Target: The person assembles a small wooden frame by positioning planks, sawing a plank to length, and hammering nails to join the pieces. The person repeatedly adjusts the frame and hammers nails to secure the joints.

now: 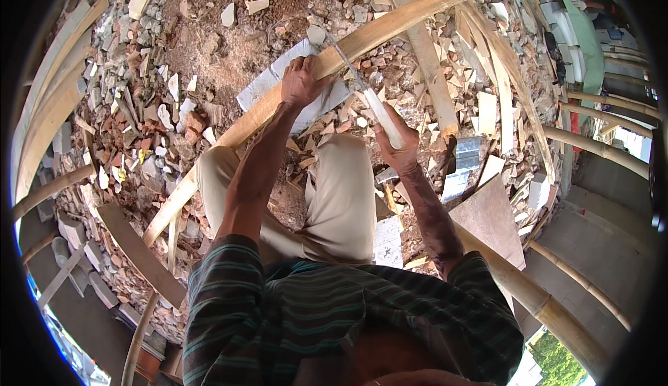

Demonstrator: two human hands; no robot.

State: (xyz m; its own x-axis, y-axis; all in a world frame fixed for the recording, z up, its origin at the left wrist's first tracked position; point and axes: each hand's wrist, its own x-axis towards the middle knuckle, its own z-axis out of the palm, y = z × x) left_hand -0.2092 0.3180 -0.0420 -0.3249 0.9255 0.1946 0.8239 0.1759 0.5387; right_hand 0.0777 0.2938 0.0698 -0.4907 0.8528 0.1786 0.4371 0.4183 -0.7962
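Broken brick, stone chips and wood offcuts cover the ground [202, 41] here, with bamboo poles [598, 151] standing around the edge of it. Across the middle runs a long pale plank [383, 34], slanting over a light grey block [268, 80], its near part passing behind the worker's left knee [217, 167]. The left hand [302, 83] is clamped over the plank where it crosses the block; the thumb I can't make out. The right hand [400, 144] is closed firmly around the pale handle of a thin-bladed tool [379, 116], perhaps a saw, whose blade slants across the plank just beside those left fingers.

That closeness is what would worry me. If the blade skipped sideways on the wood, the knuckles would be the first thing it met. The block sits on loose debris, so a hard push could make it rock, and the plank would roll or slide with it. One hand seems to do most of the steadying; I can't tell whether the knee presses on the wood. Farther out, the plank's far end lies over another board [428, 66], and if that shifted on the rubble, the whole length could twist under the grip.
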